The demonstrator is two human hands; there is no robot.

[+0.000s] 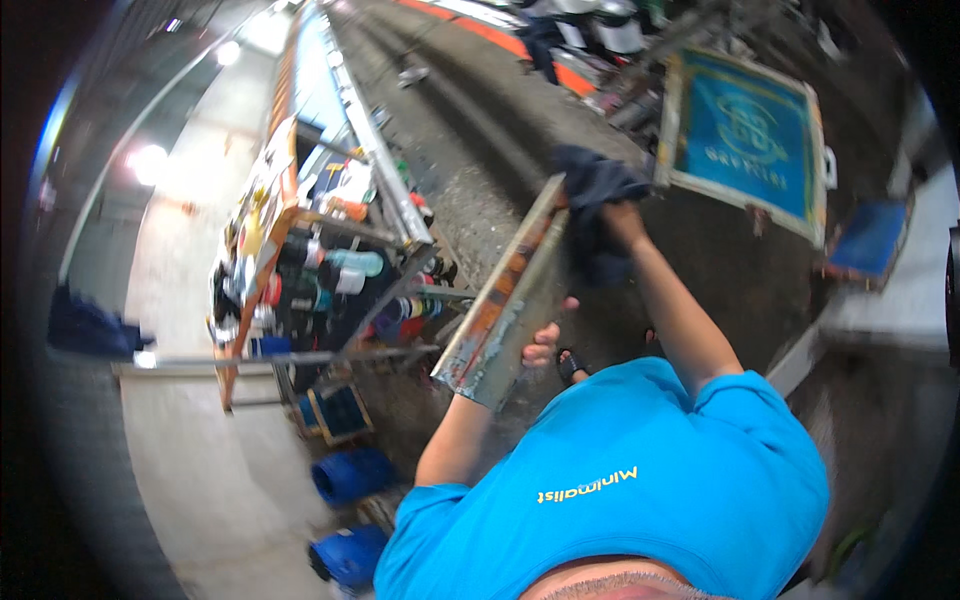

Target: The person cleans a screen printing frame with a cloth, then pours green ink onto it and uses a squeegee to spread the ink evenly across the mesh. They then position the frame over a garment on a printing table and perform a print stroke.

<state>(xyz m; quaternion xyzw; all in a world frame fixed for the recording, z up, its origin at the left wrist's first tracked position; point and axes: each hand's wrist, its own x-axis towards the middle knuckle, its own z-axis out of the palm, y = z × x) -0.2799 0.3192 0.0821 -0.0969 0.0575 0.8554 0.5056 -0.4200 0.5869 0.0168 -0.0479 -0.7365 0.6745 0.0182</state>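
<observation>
While the left hand (541, 345) grips the frame's (505, 300) near end, the right hand (618, 222) presses a dark rag (592, 190) on its far end.

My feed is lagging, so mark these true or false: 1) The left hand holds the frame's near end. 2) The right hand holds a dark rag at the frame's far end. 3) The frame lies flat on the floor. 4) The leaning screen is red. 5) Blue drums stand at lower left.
1) The left hand holds the near end of the frame: true.
2) The right hand holds the dark rag at the far end: true.
3) False: both hands hold it up, edge-on.
4) False: the screen is blue.
5) Blue drums: true.
</observation>
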